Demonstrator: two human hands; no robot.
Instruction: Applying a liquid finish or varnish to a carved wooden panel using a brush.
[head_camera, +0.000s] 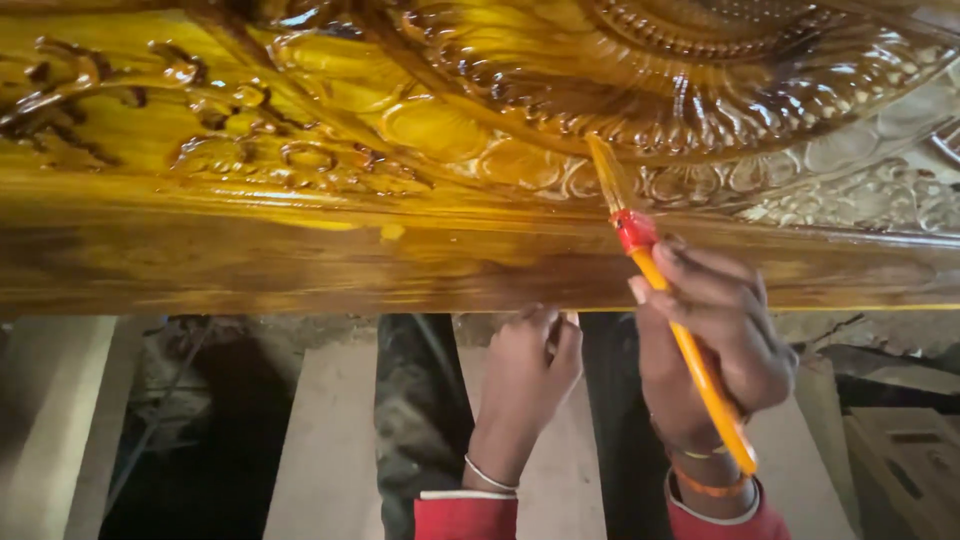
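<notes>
We are brushing glossy finish into the carving (560, 110) across the frame's top. Our right hand (715, 345), right of centre, grips the brush (672, 310); our left hand (525, 375), fingers curled, steadies the panel's lower edge. Next calls for coating the duller carving at upper right.

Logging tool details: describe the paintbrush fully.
The paintbrush has a long orange-yellow handle, a red collar and pale, wet-looking bristles. The right hand grips its handle mid-length, angled up and to the left. The bristle tip touches the glossy carved wooden panel, at the edge between the coated amber area and the paler carving.
</notes>
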